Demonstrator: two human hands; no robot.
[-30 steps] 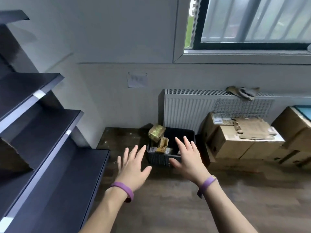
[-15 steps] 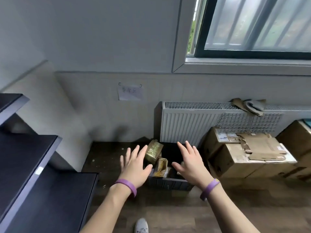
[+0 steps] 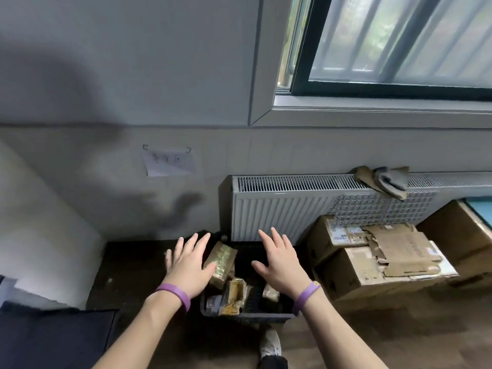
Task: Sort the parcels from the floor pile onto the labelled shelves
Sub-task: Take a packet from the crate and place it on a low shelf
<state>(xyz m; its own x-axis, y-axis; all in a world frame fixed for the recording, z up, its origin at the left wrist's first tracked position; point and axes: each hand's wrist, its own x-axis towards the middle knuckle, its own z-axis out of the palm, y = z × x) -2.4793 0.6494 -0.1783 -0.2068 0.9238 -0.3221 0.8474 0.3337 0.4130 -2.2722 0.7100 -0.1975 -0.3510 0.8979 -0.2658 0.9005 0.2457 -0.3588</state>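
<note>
Two-handed reach; pick-up step, nothing gripped yet.
My left hand (image 3: 187, 265) and right hand (image 3: 279, 262) hovered, fingers spread and empty, above the dark crate (image 3: 245, 316) on the floor near the radiator (image 3: 279, 209). Inside stood gold-wrapped parcels (image 3: 222, 262), crammed and tilted; next, I judged, one needed gripping and its label reading.
</note>
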